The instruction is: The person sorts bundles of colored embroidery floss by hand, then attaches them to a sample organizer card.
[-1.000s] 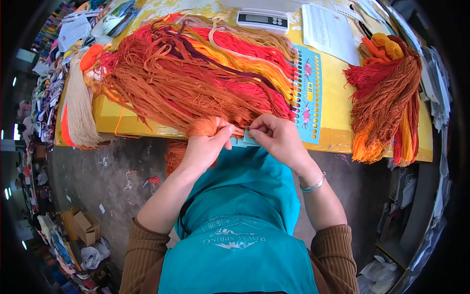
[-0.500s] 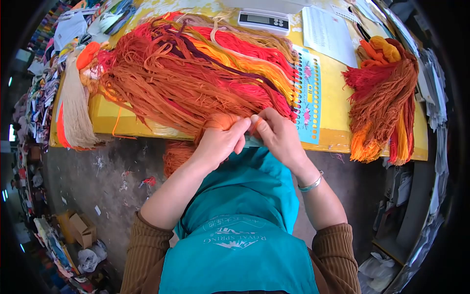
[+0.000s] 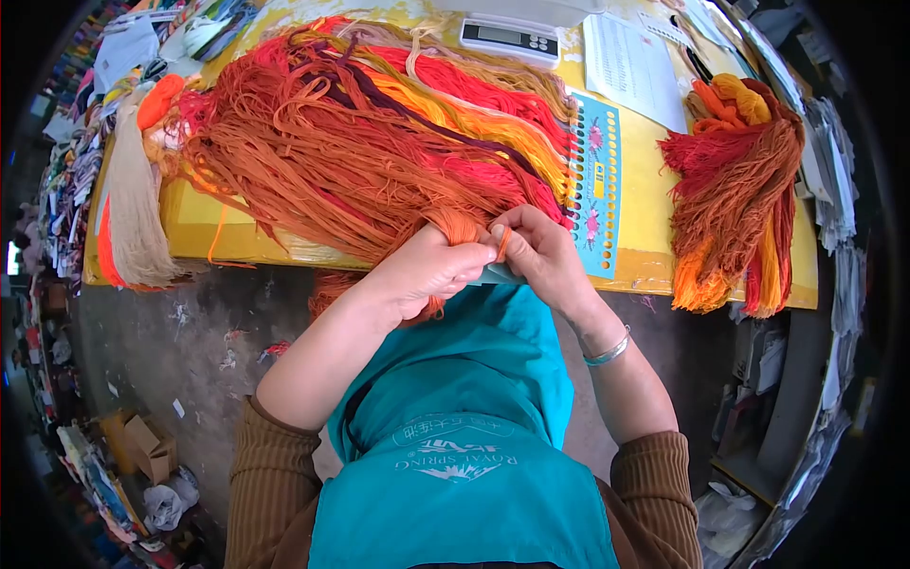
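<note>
My left hand is closed round a thick bundle of rust-orange thread at the table's front edge. The bundle's tail hangs below the edge, behind my left forearm. Just to the right, my right hand pinches an orange loop of the thread between thumb and finger, close to my left thumb. Beyond both hands lies a large pile of thread in rust, red, yellow and dark purple. The pile's right end rests on a blue card with a row of holes. How the pinched loop joins the bundle is hidden by my fingers.
A digital scale and a printed sheet lie at the back of the yellow table. Knotted thread hanks hang over the right edge, beige hanks over the left. A cardboard box stands on the floor.
My left hand has turned and closed more fully round the bundle. The orange loop at my right fingertips now shows more clearly. The view has shifted slightly.
</note>
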Demonstrator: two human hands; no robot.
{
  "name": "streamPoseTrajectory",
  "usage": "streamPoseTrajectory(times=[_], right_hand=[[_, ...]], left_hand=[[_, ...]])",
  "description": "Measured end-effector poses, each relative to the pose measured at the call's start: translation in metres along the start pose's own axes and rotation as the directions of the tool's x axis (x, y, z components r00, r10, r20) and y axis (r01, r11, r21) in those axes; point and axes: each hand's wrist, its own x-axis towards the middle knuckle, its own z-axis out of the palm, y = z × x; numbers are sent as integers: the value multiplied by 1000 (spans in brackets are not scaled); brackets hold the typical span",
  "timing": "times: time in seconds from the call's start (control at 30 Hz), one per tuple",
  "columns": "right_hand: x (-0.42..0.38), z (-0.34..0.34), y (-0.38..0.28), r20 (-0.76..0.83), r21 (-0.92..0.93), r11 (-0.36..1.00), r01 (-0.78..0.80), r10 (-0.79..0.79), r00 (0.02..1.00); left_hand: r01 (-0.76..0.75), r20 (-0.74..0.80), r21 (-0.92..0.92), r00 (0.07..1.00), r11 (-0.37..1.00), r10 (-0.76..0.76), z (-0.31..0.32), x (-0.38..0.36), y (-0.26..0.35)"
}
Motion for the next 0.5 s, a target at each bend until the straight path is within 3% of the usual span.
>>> streamPoseTrajectory(times=[0.23,0.4,0.5], right_hand=[[-2,0,-5,-11,-20,999,-28,28,1000],[-3,-2,-8,6,25,998,-51,51,999],[-3,-2,-6,2,-30,996,-88,88,996]], left_hand=[[-5,-53,-180,999,984,-5,7,-4,-6],[99,87,-544,994,833,-62,5,-2,-15],[106,201,-531,980,841,4,-2,-8,-13]])
